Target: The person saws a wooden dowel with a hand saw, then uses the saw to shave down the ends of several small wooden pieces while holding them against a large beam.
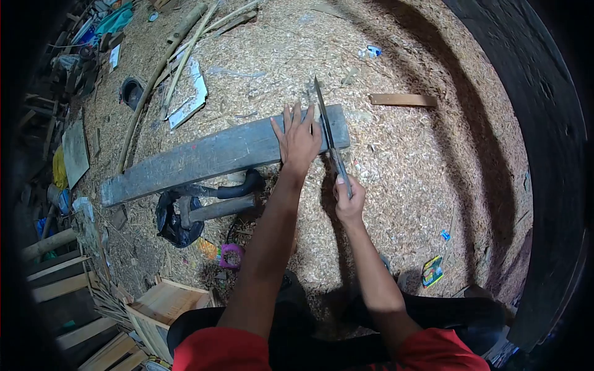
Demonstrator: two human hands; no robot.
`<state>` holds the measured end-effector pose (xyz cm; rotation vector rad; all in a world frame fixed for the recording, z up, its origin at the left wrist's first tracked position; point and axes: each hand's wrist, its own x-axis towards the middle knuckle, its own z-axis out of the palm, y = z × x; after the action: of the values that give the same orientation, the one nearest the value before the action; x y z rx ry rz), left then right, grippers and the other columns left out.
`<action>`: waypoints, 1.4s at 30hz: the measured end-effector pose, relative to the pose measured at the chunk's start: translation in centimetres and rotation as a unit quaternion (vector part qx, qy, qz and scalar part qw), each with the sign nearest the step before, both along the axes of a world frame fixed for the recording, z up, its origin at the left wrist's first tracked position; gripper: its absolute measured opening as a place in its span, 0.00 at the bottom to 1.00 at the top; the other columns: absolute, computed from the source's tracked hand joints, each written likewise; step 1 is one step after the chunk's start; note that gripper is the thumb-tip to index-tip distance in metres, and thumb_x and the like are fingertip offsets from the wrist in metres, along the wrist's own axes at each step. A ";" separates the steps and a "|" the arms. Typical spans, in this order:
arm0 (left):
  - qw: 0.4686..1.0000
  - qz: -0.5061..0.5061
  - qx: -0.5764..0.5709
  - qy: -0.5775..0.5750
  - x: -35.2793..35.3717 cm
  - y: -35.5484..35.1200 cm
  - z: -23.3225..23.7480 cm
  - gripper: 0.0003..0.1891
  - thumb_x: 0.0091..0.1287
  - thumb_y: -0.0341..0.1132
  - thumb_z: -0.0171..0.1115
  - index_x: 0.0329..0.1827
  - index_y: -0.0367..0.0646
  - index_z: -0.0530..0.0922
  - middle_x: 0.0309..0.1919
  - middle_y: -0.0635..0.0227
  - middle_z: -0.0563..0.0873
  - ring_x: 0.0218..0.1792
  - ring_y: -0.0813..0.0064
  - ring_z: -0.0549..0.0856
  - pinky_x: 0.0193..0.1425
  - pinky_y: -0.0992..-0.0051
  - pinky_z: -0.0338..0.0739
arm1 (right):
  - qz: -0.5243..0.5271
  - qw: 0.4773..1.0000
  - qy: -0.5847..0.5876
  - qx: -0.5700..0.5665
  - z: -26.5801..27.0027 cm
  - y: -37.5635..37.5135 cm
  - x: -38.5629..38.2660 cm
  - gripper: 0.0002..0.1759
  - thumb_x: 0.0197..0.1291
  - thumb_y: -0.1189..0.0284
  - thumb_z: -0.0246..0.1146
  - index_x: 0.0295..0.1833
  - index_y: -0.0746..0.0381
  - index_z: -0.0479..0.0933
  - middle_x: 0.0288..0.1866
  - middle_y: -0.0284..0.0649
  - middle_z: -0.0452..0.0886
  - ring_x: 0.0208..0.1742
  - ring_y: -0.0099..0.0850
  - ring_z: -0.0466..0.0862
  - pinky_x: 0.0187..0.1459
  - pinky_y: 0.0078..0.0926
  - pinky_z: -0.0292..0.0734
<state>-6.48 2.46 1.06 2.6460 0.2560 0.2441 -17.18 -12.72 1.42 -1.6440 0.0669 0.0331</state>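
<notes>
A long grey wooden plank [198, 157] lies slantwise over the shavings. My left hand [300, 139] presses flat on it near its right end, fingers spread. My right hand [350, 201] is closed around the handle of a hand saw [326, 120]. Its long dark blade is seen nearly edge-on and crosses the plank just right of my left hand, tip pointing away from me. How deep the blade sits in the wood cannot be made out. Below the plank, a wooden-handled hammer [221, 209] rests by a black plastic bag [176, 226].
Wood shavings cover the ground. A short wood strip [403, 99] lies at the right, a white broken board [192, 96] and a long pole [145, 105] at the left. A wooden box [173, 302] stands near my left leg. A dark beam [544, 154] runs along the right.
</notes>
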 end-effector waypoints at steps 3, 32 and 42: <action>0.999 0.040 -0.028 -0.002 0.9 0.1 0.1 0.22 0.76 0.45 0.45 0.69 0.52 0.75 0.68 0.58 0.74 0.75 0.54 0.63 0.78 0.38 0.38 | 0.022 0.999 0.031 0.006 -0.2 -0.3 -0.1 0.19 0.72 0.63 0.57 0.28 0.61 0.70 0.21 0.28 0.68 0.23 0.17 0.66 0.26 0.20 0.58; 0.973 -0.228 0.025 -0.014 -3.5 4.1 -0.4 0.31 0.76 0.41 0.43 0.80 0.39 0.52 0.79 0.51 0.57 0.80 0.53 0.54 0.82 0.49 0.39 | 0.021 0.997 0.045 0.056 0.6 0.5 0.4 0.22 0.73 0.61 0.55 0.25 0.61 0.70 0.19 0.28 0.69 0.22 0.17 0.66 0.25 0.21 0.58; 0.966 -0.240 0.087 0.038 -4.2 4.0 0.5 0.31 0.77 0.40 0.41 0.81 0.42 0.50 0.81 0.60 0.55 0.81 0.60 0.52 0.82 0.51 0.38 | 0.000 0.997 0.049 0.055 0.3 -0.1 -2.3 0.20 0.72 0.63 0.57 0.27 0.61 0.71 0.21 0.24 0.67 0.24 0.15 0.64 0.26 0.20 0.57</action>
<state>-10.69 6.48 1.60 2.7919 -0.4001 0.0044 -19.50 -12.78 1.70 -1.5319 0.1370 0.1149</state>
